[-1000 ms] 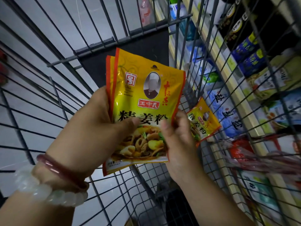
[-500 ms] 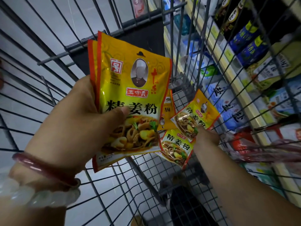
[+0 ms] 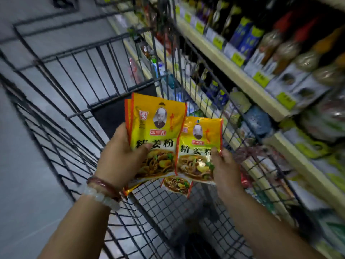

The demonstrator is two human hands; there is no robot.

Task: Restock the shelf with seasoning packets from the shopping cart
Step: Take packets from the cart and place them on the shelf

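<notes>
**A:** Slip risk is flagged first. Two or more yellow seasoning packets (image 3: 155, 135) are fanned in the left hand (image 3: 121, 159), pinned only by the thumb across the glossy front and the fingers behind. If the thumb is eased, the rear packet could slide out and drop back into the shopping cart (image 3: 168, 206).

**B:** And the right hand (image 3: 225, 169)?

**A:** It is curled round the right edge of a single packet (image 3: 199, 150), thumb on the front face. That grip is judged firm enough, but the packet's left edge overlaps the left-hand stack. If it is merged carelessly, the fan could be knocked loose.

**B:** Anything left in the cart?

**A:** One loose packet (image 3: 177, 185) is seen just below and between both hands; whether it rests on the mesh or on other stock cannot be told. It could be missed if the hands are taken to the shelf now.

**B:** Shelf position?

**A:** The shelf (image 3: 248, 79) is to the right of the right hand, beyond the cart's wire side. The packets are held above the basket, so a lift over the rim is needed; a corner could be snagged on the wire. The frame is blurred, so the right slot cannot be told.
</notes>
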